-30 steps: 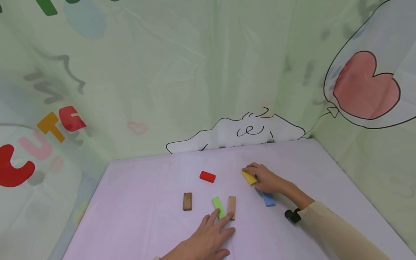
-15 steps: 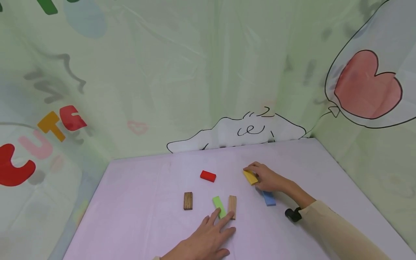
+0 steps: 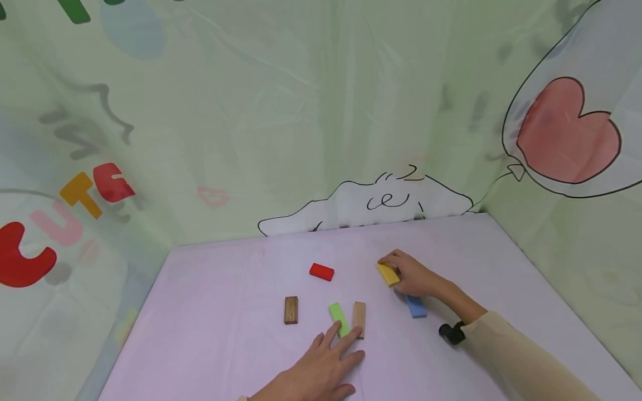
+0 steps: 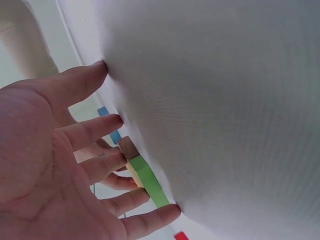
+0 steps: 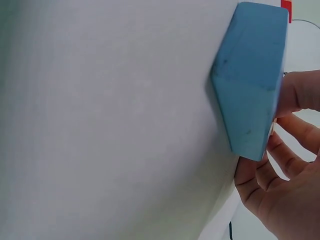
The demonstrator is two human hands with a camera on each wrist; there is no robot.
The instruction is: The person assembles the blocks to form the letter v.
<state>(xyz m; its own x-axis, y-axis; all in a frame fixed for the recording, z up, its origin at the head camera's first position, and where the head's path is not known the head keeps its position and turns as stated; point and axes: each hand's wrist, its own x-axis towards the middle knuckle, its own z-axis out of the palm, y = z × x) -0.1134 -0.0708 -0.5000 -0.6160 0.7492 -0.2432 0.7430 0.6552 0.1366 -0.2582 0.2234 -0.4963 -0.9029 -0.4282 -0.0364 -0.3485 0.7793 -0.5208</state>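
In the head view, my right hand (image 3: 414,277) grips a yellow wooden block (image 3: 388,274) between thumb and fingers, low over the table. A blue block (image 3: 416,307) lies just below that hand; it looms large in the right wrist view, hiding most of the yellow one. My left hand (image 3: 321,368) rests with fingers spread, its fingertips on the tabletop in the left wrist view. Those fingers lie at the near ends of a light green block (image 3: 339,319) and a plain wood block (image 3: 359,319); whether they touch either I cannot tell.
A red block (image 3: 321,272) lies farther back, and a dark brown block (image 3: 291,310) sits to the left. The pale lilac table (image 3: 210,312) meets printed green curtains (image 3: 225,122) at its back and sides. A black device (image 3: 452,333) is on the right wrist.
The yellow block and the right-hand fingers have shifted very slightly to the right. My left hand and the other blocks stay where they were.
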